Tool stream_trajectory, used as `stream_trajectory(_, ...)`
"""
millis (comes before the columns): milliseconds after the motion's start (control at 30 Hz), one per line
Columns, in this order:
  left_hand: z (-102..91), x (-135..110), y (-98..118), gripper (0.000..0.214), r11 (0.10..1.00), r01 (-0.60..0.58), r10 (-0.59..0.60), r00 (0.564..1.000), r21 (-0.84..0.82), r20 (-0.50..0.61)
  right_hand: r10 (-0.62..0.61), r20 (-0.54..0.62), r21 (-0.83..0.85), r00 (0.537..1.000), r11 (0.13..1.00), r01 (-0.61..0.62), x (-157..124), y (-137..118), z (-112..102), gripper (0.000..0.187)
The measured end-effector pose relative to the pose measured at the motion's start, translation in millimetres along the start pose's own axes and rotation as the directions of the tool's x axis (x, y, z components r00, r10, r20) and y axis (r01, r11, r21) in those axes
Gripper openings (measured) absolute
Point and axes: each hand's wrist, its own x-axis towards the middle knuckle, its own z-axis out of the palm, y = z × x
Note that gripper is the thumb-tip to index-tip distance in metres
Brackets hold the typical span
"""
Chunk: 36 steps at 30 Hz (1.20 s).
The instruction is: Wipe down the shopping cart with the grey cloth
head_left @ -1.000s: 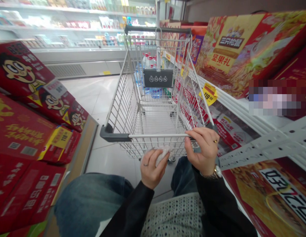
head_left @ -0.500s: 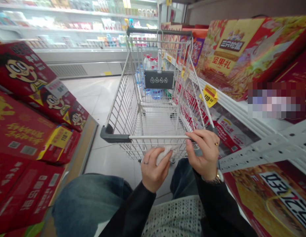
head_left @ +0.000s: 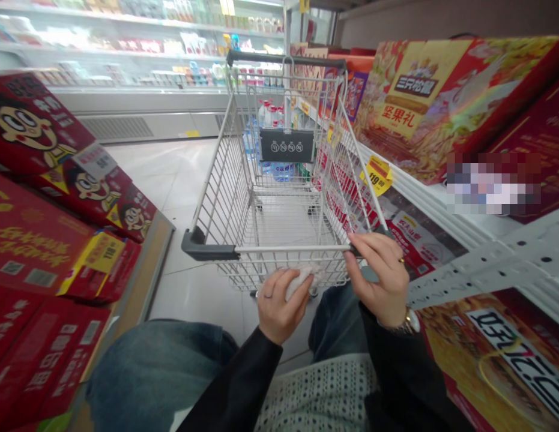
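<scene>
Left hand (head_left: 284,306) closed on crumpled white tissue (head_left: 301,283); right hand (head_left: 378,279) — curled firmly around shopping-cart handle (head_left: 288,248)

- A crumpled white wad (head_left: 301,282), material unclear, partly hidden by the left hand (head_left: 284,306)
- A pixelated patch (head_left: 493,183) blurs part of a red box (head_left: 549,126)
- Goods on the far refrigerated shelves (head_left: 126,45), too small to tell

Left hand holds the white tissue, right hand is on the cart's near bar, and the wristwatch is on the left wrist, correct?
No: the wristwatch is on the right wrist, as the head view shows. The left hand holds the white tissue; the right hand is on the cart's near bar.
</scene>
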Motion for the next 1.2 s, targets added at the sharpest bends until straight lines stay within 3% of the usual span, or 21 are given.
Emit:
stream_trajectory(133,10.2,-13.6,-3.7,0.049,1.0,0.021,-0.021,0.999,-0.007,0.036,0.065,-0.059,-0.021,0.996,0.998,-0.067,0.9,3.3,0.3,0.038)
stream_trajectory(400,2.4,11.1,-5.3,0.053,0.995,0.096,-0.096,0.995,0.007,-0.009,0.09,-0.039,0.016,0.995,0.996,-0.09,6.7,-0.3,14.8,0.031)
stream_trajectory(667,13.5,-1.4,-17.3,0.044,0.995,0.101,-0.101,0.995,0.023,0.017,0.066,-0.006,0.058,0.998,0.996,-0.066,12.3,4.9,28.7,0.033)
stream_trajectory(867,-2.7,42.2,-13.8,0.051,0.993,0.105,-0.096,0.983,0.048,-0.158,0.076,0.022,0.067,0.997,0.995,-0.078,11.7,10.7,28.2,0.037)
stream_trajectory(933,-1.0,49.2,-11.5,0.049,0.994,0.1,-0.091,0.982,0.049,-0.167,0.07,0.013,0.064,0.997,0.995,-0.071,12.0,10.2,28.1,0.037)
stream_trajectory(1133,21.0,16.8,-6.8,0.045,0.996,0.091,-0.092,0.993,0.015,0.072,0.062,-0.006,0.053,0.998,0.997,-0.062,13.1,7.9,29.4,0.035)
stream_trajectory(1200,20.6,14.5,-5.3,0.045,0.996,0.083,-0.084,0.993,0.01,0.08,0.064,-0.004,0.044,0.998,0.997,-0.063,13.1,7.2,29.2,0.034)
